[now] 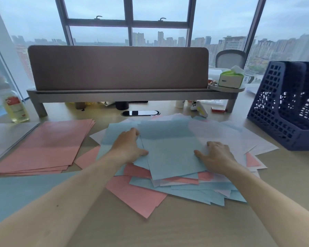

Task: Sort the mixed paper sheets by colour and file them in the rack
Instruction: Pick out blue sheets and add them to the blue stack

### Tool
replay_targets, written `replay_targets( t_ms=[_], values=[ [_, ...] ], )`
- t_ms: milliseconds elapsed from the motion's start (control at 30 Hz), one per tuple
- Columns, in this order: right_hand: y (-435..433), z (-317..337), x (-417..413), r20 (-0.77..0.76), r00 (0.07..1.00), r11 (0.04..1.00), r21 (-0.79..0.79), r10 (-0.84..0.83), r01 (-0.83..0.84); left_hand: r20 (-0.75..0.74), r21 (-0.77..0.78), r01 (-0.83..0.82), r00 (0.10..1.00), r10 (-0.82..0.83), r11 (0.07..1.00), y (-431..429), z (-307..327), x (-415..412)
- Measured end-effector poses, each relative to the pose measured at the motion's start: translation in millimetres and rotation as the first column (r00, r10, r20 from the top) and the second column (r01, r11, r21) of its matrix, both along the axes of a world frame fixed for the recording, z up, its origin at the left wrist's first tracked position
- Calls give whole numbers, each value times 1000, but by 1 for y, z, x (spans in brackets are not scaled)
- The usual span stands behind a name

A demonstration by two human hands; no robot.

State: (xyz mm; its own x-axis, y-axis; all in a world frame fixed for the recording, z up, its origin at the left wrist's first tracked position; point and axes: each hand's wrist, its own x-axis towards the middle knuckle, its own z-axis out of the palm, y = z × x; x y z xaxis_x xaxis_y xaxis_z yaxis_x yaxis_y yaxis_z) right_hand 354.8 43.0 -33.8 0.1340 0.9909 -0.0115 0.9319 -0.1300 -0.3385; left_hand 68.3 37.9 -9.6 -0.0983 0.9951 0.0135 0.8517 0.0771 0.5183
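A mixed heap of blue, pink and white sheets lies spread in the middle of the desk. On top of it lies a blue sheet. My left hand pinches that sheet's left edge, thumb on top. My right hand rests flat on its right side, fingers apart. A sorted stack of pink sheets lies at the left. A blue stack sits at the near left under my forearm. The dark blue file rack stands at the right, its slots facing me.
A grey monitor shelf with a brown divider panel spans the back of the desk. A tissue box sits on its right end. A bottle of yellow liquid stands at the far left, next to a grey laptop edge.
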Motion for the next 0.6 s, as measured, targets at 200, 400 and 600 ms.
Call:
replay_targets(
  t_ms=[200, 400, 600],
  values=[
    [-3, -11, -6, 44, 999, 1000, 31, -2, 1, -119, -163, -62, 992, 42, 985, -5, 6, 28],
    [-3, -7, -7, 2, 1000, 994, 111, -26, 26, 473, -326, -36, 859, 196, 945, 4, 17, 40],
    [1, 6, -5, -334, 941, 995, 64, -52, 78, 691, -272, -51, 685, 232, 961, 10, -4, 40]
  ],
)
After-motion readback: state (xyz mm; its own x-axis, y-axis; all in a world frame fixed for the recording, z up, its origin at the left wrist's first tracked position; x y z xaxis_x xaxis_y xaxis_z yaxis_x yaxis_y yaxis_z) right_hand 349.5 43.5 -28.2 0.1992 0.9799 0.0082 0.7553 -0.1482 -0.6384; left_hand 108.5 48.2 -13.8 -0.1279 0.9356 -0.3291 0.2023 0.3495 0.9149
